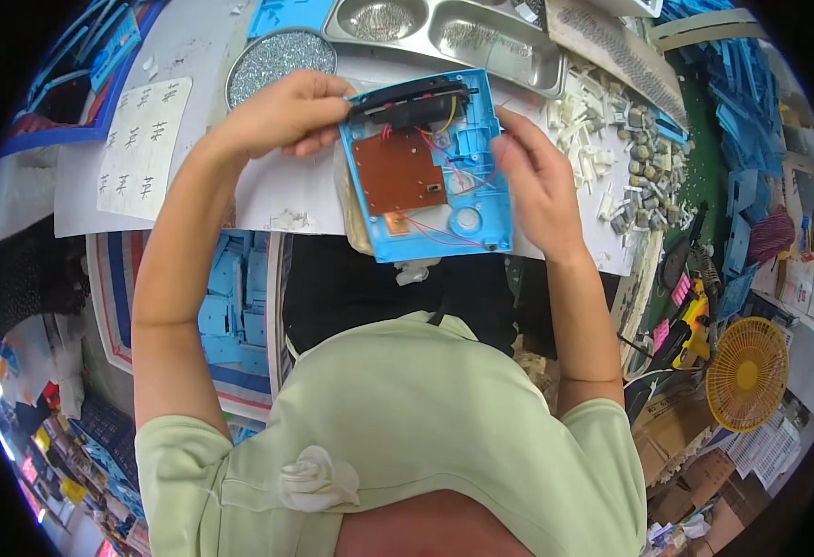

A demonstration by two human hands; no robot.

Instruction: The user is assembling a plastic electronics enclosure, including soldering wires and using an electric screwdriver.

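An open blue plastic casing (495, 206) is held up at the table's front edge, its inside facing me. In it sit a brown circuit board (393, 176), thin red and yellow wires, and a round part (465, 220) in the lower right corner. A black module (412, 104) lies slightly tilted across the top. My left hand (286, 116) pinches the upper left edge by the black module's end. My right hand (544, 181) grips the right edge, thumb in front and some fingers hidden behind.
A round tin of small screws (282, 39) and a metal tray with compartments (495, 45) stand behind. Loose white plastic parts (579, 139) and small motor-like metal parts (648, 167) are heaped at right. Blue pieces (231, 288) fill a bag below left.
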